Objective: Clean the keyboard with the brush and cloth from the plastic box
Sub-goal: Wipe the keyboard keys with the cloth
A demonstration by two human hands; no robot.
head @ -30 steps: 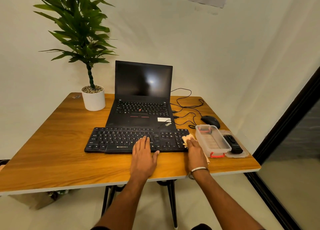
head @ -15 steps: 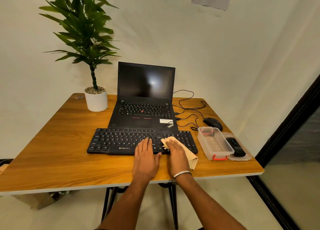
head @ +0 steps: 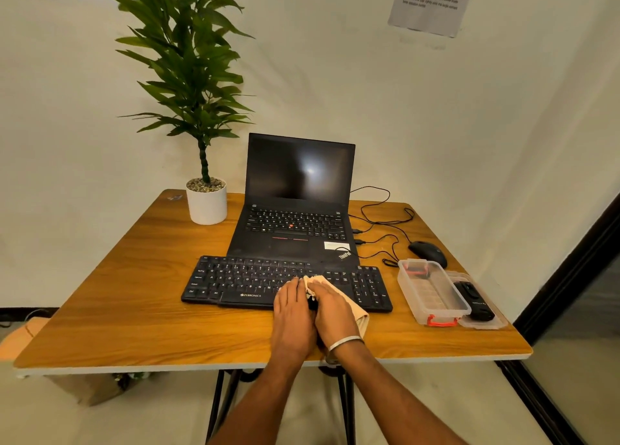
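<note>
Wood-grain counter (head: pixel 100 310) against a pale wall, both hands on the keyboard (head: pixel 235 281).

Right hand (head: pixel 335 310) lies flat on the beige cloth (head: pixel 360 317), fingers straight, pressing it onto the keyboard's middle keys; its grip is not closed round the cloth. Left hand (head: pixel 292 313) rests just beside it, fingers straight and together, on the keyboard's front edge. Right of the keyboard sits the clear plastic box (head: pixel 432 293) (red latches), its lid (head: pixel 489 323) alongside under a black object, possibly the brush. Behind the keyboard: an open laptop (head: pixel 295 209).

Single head view, forward and down over the table (head: pixel 100 310), close.
</note>
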